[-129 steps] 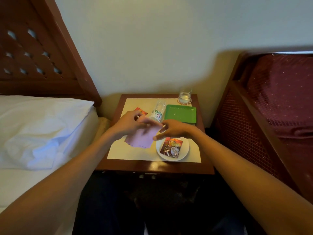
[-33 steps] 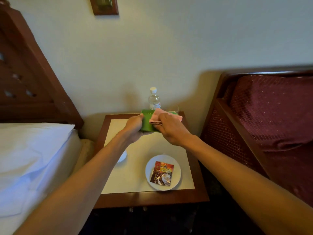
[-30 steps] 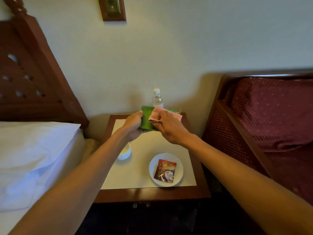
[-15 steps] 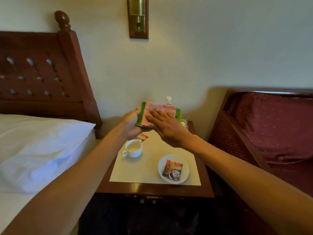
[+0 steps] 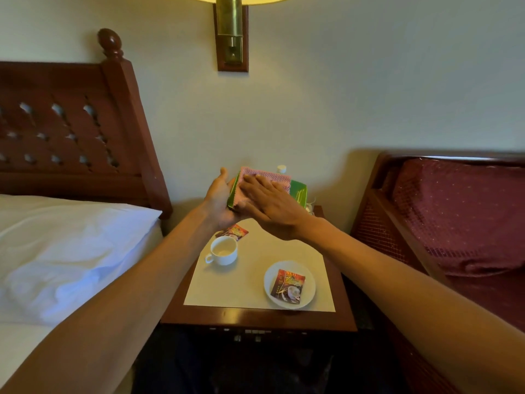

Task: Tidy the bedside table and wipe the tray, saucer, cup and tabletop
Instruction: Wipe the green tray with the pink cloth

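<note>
My left hand [image 5: 220, 199] holds the green tray [image 5: 298, 191] tilted up on edge above the back of the bedside table [image 5: 255, 317]. My right hand [image 5: 270, 204] lies flat on a pink cloth [image 5: 267, 177] and presses it against the tray's face. Below, a white cup [image 5: 223, 250] stands on the tabletop at the left. A white saucer [image 5: 309, 288] at the front right carries a coffee sachet [image 5: 287, 286]. A second sachet [image 5: 235, 232] lies behind the cup, partly under my left wrist.
A water bottle cap [image 5: 281, 168] shows behind the tray, and a glass [image 5: 311, 203] is mostly hidden there. A bed with a white pillow [image 5: 65, 251] is at the left, a maroon cushioned chair [image 5: 454, 217] at the right, a wall lamp [image 5: 231, 32] above.
The tray has been lifted from the table and tilted upright. My right hand has spread flat on the cloth over its face. My view has risen, showing the lamp.
</note>
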{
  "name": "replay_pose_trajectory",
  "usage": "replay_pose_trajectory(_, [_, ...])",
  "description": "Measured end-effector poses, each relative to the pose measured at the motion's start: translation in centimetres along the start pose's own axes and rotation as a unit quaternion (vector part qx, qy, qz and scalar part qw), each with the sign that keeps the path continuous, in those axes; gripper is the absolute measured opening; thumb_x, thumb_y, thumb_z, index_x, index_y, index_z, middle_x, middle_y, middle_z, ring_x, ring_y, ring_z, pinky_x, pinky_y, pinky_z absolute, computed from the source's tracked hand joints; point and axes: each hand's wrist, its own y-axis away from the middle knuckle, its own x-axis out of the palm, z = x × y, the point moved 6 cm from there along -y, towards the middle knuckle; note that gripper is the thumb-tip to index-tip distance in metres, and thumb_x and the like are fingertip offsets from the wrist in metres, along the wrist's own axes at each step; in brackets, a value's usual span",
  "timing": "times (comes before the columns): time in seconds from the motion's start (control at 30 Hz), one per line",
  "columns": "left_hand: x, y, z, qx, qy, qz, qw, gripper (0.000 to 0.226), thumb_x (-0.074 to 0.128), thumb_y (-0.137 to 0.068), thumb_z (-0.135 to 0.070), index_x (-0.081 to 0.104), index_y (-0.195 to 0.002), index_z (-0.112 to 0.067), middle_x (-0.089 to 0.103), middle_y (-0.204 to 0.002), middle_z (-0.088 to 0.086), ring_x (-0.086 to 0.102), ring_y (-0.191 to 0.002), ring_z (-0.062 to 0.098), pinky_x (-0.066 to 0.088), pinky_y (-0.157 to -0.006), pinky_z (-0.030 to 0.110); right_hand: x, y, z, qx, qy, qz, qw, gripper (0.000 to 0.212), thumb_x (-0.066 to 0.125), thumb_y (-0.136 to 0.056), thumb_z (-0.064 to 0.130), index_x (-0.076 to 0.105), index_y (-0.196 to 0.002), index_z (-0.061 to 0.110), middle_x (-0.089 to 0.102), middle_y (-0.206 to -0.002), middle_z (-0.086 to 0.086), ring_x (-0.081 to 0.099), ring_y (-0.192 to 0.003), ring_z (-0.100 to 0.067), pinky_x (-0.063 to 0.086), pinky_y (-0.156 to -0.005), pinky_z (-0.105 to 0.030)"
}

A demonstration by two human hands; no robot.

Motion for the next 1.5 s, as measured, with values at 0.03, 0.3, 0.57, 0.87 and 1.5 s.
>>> replay_pose_trajectory(0.03, [0.2, -0.1, 0.0, 0.000, -0.001, -0.001, 1.000, 0.087, 0.011, -0.093, -0.074, 0.056, -0.136, -0.014, 0.062, -0.133, 0.016, 0.057, -0.126, 0.033, 0.045, -0.103, 0.052, -0.2, -0.2, -0.2, 0.019, -0.013, -0.012, 1.000, 0.062, 0.019, -0.106, 0.050, 0.012, -0.159, 0.020, 0.003, -0.167, 0.001, -0.004, -0.153, -0.015, 0.001, -0.125, -0.043])
replay_pose_trajectory(0.3, [-0.2, -0.4, -0.8, 0.012, -0.037, -0.031, 0.999, 0.083, 0.013, -0.095, -0.071, 0.058, -0.133, -0.012, 0.066, -0.127, 0.017, 0.063, -0.116, 0.033, 0.049, -0.097, 0.046, 0.2, 0.8, -0.1, -0.012, -0.026, -0.007, 1.000, 0.059, 0.017, -0.106, 0.049, 0.017, -0.158, 0.022, 0.007, -0.167, 0.001, -0.003, -0.153, -0.014, 0.000, -0.124, -0.040])
replay_pose_trajectory(0.57, [-0.5, -0.5, -0.8, 0.056, -0.023, -0.057, 0.997, 0.060, 0.028, -0.103, -0.054, 0.057, -0.136, -0.012, 0.064, -0.130, 0.018, 0.066, -0.112, 0.033, 0.058, -0.080, 0.046, 0.1, 1.6, 0.3, -0.035, 0.008, -0.045, 0.998, 0.053, 0.020, -0.108, 0.042, 0.023, -0.157, 0.020, 0.012, -0.166, 0.001, 0.002, -0.153, -0.015, 0.000, -0.123, -0.036])
replay_pose_trajectory(0.87, [-0.9, 0.2, -2.3, 0.114, -0.004, -0.139, 0.984, 0.054, 0.029, -0.105, -0.049, 0.061, -0.129, -0.012, 0.069, -0.121, 0.017, 0.067, -0.111, 0.034, 0.056, -0.084, 0.048, -0.6, 2.1, -0.9, -0.051, 0.041, -0.068, 0.996, 0.050, 0.026, -0.108, 0.041, 0.032, -0.152, 0.018, 0.018, -0.165, -0.003, 0.008, -0.153, -0.017, 0.005, -0.124, -0.039])
replay_pose_trajectory(1.5, [-0.9, 0.7, -3.1, 0.151, -0.024, -0.221, 0.963, 0.036, 0.038, -0.105, -0.042, 0.063, -0.102, -0.016, 0.071, -0.092, 0.010, 0.070, -0.085, 0.029, 0.057, -0.075, 0.047, -0.8, 1.3, -1.6, -0.004, 0.004, -0.059, 0.998, 0.059, 0.027, -0.106, 0.047, 0.026, -0.155, 0.015, 0.014, -0.165, -0.005, 0.005, -0.153, -0.019, 0.004, -0.122, -0.037])
